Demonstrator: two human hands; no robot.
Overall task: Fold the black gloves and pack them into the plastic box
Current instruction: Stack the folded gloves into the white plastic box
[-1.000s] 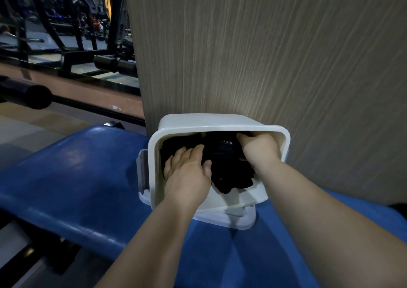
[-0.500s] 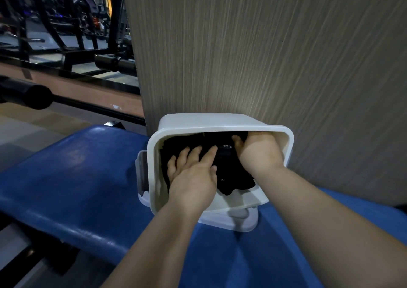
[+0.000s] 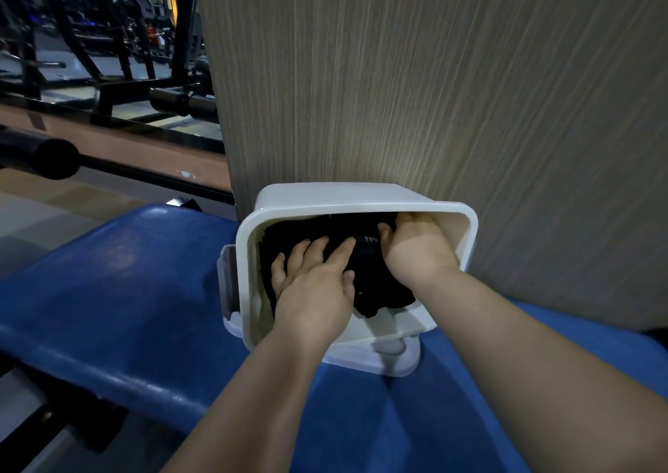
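Observation:
A white plastic box (image 3: pixel 361 197) lies tilted on its side on a blue padded bench, its opening facing me. Black gloves (image 3: pixel 376 284) fill its inside as a dark bundle. My left hand (image 3: pixel 314 284) lies flat on the left part of the gloves, fingers straight and spread, pressing them down. My right hand (image 3: pixel 415 248) reaches into the right side of the box with its fingers curled into the gloves; the fingertips are hidden in the fabric. The box rests on its white lid (image 3: pixel 379 360).
The blue bench (image 3: pixel 126 291) stretches left and toward me. A wood-grain wall panel (image 3: pixel 433 93) stands right behind the box. Black gym machines and a padded bar (image 3: pixel 39 152) are at the left.
My left hand has slid a little deeper into the box over the gloves, fingers stretching out. My right hand has shifted slightly left inside the box. The box itself stays put.

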